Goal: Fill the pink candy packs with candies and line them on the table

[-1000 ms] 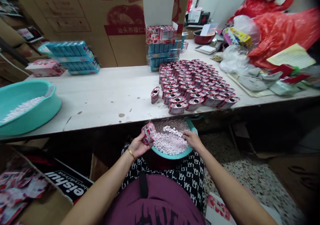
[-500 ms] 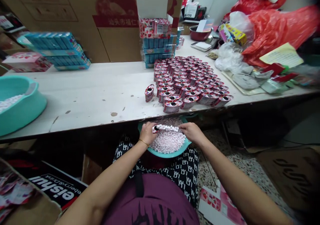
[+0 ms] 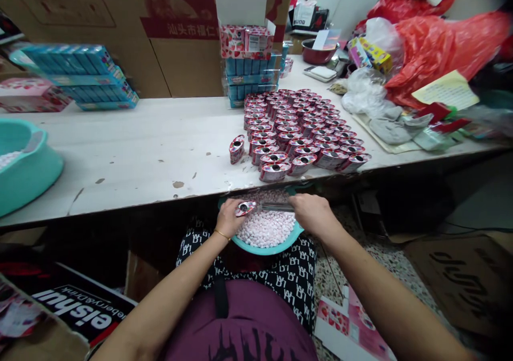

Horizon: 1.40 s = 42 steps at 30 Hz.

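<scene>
My left hand (image 3: 229, 219) is closed around a small lens-shaped candy box (image 3: 246, 208), its top with a dark round opening facing up. In my right hand (image 3: 315, 211) is a narrow metal scoop (image 3: 276, 207), pointing left toward that box and showing no candies along it. Both hands are over a turquoise basin (image 3: 270, 251) in my lap, which holds many small white-pink candies (image 3: 268, 230). On the table just beyond stand rows of similar pink candy boxes (image 3: 288, 136), with one box (image 3: 236, 149) apart at their left.
The white table (image 3: 160, 141) has its front edge just beyond the basin. Another turquoise basin (image 3: 36, 163) stands at the left. Blue packs (image 3: 100, 77) and a large carton (image 3: 180, 67) line the back. Red plastic bags (image 3: 444, 51) are piled at the right.
The candies lined up along the scoop are gone from it, and its bare metal shows. The box in my left hand has moved slightly left and down; my right hand has turned slightly.
</scene>
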Tool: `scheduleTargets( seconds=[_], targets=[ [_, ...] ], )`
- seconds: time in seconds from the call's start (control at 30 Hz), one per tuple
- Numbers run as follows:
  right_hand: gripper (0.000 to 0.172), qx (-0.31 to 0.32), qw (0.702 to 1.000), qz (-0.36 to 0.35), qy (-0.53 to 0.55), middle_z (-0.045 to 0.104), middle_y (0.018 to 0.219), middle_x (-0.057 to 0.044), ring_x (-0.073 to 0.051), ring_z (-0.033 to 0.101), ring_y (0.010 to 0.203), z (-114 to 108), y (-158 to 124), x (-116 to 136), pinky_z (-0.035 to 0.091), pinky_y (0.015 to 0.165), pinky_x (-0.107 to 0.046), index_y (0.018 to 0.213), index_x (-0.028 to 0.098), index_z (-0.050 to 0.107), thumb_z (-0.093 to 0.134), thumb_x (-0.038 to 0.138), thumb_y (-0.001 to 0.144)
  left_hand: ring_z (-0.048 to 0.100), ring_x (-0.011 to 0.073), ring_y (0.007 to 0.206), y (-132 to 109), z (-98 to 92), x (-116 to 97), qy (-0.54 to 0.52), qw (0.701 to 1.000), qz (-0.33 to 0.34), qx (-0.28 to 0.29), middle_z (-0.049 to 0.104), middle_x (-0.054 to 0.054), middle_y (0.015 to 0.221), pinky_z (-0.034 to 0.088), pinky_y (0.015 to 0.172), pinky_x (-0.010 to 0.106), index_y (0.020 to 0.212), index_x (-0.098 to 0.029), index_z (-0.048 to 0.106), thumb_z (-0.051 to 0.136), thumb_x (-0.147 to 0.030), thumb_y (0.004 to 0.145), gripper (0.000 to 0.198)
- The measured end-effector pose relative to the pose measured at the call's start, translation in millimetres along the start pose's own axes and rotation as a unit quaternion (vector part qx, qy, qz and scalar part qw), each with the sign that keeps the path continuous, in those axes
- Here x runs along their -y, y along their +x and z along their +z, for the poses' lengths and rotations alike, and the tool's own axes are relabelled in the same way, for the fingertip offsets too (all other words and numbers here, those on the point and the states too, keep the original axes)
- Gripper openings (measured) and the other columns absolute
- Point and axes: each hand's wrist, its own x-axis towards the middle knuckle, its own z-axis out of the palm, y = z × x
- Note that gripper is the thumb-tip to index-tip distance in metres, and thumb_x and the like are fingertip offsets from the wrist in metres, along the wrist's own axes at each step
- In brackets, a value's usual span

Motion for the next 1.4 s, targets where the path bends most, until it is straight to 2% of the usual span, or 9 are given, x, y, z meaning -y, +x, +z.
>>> scheduleTargets(
  seconds=[0.1, 0.27, 0.37, 0.5, 0.67, 0.83, 1.0, 1.13, 1.4],
  targets=[
    [0.032, 0.035, 0.998, 0.040, 0.020, 0.064, 0.089, -0.010, -0.019, 0.061, 0.081, 50, 2, -13, 0.041, 0.068, -0.027, 0.094, 0.020, 0.060, 0.033, 0.010, 0.079, 0.056, 0.0183, 0.083, -3, -4.0, 17, -0.149, 0.981, -0.126, -0.010, 0.061, 0.005, 0.090, 0.044, 0.078, 0.030, 0.096, -0.017, 0.057, 0.069, -0.027, 0.059, 0.040],
    [0.036, 0.042, 0.991, 0.065, 0.109, 0.064, 0.097, -0.007, -0.018, 0.059, 0.088, 132, 28, 33, 0.039, 0.069, -0.026, 0.105, 0.023, 0.056, 0.029, 0.013, 0.083, 0.059, 0.0154, 0.071, -1, 16.0, 23, -0.334, 0.910, -0.245, 0.005, 0.064, 0.003, 0.078, 0.047, 0.071, 0.028, 0.089, -0.015, 0.055, 0.075, -0.027, 0.051, 0.045],
    [0.034, 0.021, 0.975, 0.107, 0.195, 0.064, 0.099, -0.006, -0.019, 0.058, 0.090, 152, 42, 50, 0.039, 0.071, -0.027, 0.105, 0.026, 0.058, 0.031, 0.023, 0.086, 0.059, 0.0142, 0.069, -1, 22.3, 15, -0.371, 0.891, -0.261, 0.017, 0.064, 0.002, 0.078, 0.048, 0.068, 0.027, 0.091, -0.016, 0.055, 0.076, -0.026, 0.049, 0.048],
    [0.029, -0.019, 0.940, 0.098, 0.326, 0.065, 0.097, -0.003, -0.017, 0.057, 0.089, 160, 45, 31, 0.040, 0.072, -0.026, 0.098, 0.023, 0.062, 0.037, 0.028, 0.083, 0.059, 0.0134, 0.073, -2, 4.8, 12, -0.385, 0.891, -0.240, 0.013, 0.064, 0.003, 0.085, 0.046, 0.072, 0.026, 0.097, -0.016, 0.054, 0.075, -0.027, 0.052, 0.051],
    [0.025, -0.051, 0.923, 0.062, 0.376, 0.067, 0.089, -0.003, -0.017, 0.058, 0.084, 139, 37, -2, 0.042, 0.072, -0.027, 0.092, 0.020, 0.064, 0.044, 0.026, 0.079, 0.058, 0.0149, 0.076, -1, -18.2, 20, -0.273, 0.946, -0.172, -0.007, 0.064, 0.002, 0.084, 0.045, 0.073, 0.025, 0.094, -0.016, 0.057, 0.072, -0.027, 0.052, 0.045],
    [0.024, -0.065, 0.929, -0.009, 0.365, 0.068, 0.091, -0.001, -0.016, 0.059, 0.085, 84, 29, -11, 0.042, 0.074, -0.024, 0.091, 0.024, 0.066, 0.046, 0.029, 0.079, 0.059, 0.0187, 0.077, 1, -12.1, 11, -0.095, 0.991, -0.088, 0.018, 0.065, 0.003, 0.084, 0.044, 0.071, 0.027, 0.095, -0.020, 0.061, 0.064, -0.022, 0.062, 0.034],
    [0.028, -0.004, 0.988, -0.013, 0.157, 0.068, 0.095, -0.001, -0.017, 0.059, 0.089, 27, 22, 7, 0.041, 0.070, -0.025, 0.092, 0.030, 0.067, 0.041, 0.028, 0.080, 0.058, 0.0192, 0.090, 4, -2.2, -3, 0.031, 0.997, -0.039, 0.054, 0.064, 0.003, 0.100, 0.043, 0.080, 0.028, 0.103, -0.022, 0.058, 0.059, -0.015, 0.064, 0.040],
    [0.030, 0.044, 0.999, -0.022, -0.002, 0.066, 0.092, -0.007, -0.020, 0.060, 0.086, -6, 19, 31, 0.042, 0.069, -0.027, 0.088, 0.025, 0.066, 0.039, 0.017, 0.077, 0.056, 0.0186, 0.097, 4, 1.4, -4, 0.067, 0.995, -0.031, 0.060, 0.062, 0.003, 0.106, 0.042, 0.086, 0.027, 0.105, -0.022, 0.057, 0.058, -0.016, 0.065, 0.041],
    [0.034, 0.023, 0.998, -0.044, -0.043, 0.065, 0.092, -0.010, -0.021, 0.062, 0.081, -27, 11, 40, 0.044, 0.066, -0.030, 0.092, 0.020, 0.064, 0.035, 0.012, 0.075, 0.059, 0.0186, 0.086, 1, 2.9, 1, 0.043, 0.998, -0.029, 0.037, 0.065, 0.003, 0.096, 0.045, 0.077, 0.027, 0.101, -0.021, 0.059, 0.059, -0.018, 0.065, 0.036]
  ],
)
